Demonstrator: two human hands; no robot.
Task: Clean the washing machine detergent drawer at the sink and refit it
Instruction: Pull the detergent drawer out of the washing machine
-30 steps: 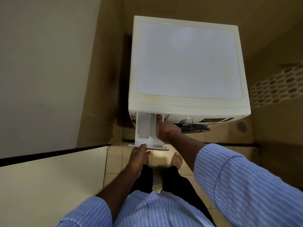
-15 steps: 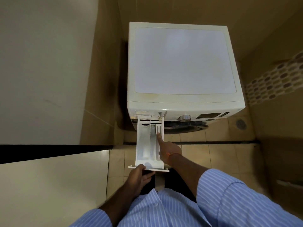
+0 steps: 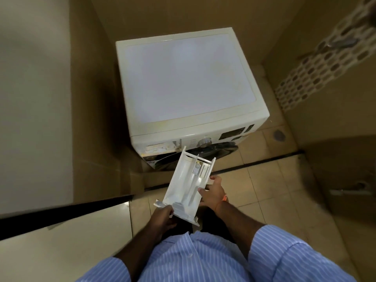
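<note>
The white detergent drawer is out of the washing machine and held in the air in front of it, tilted, its open compartments facing up. My left hand grips the drawer's front panel at the near end. My right hand holds the drawer's right side wall, thumb on the rim. The empty drawer slot shows at the left of the machine's control panel, beside the round dial.
A tiled wall rises left of the machine, and a low ledge with a black edge runs at the near left. The floor is beige tile with a dark threshold strip. A door with a handle stands at the right.
The drawer has come fully out of its slot and swung to the right. My right hand moved from the inside of the drawer to its right side. The view shifted back and left.
</note>
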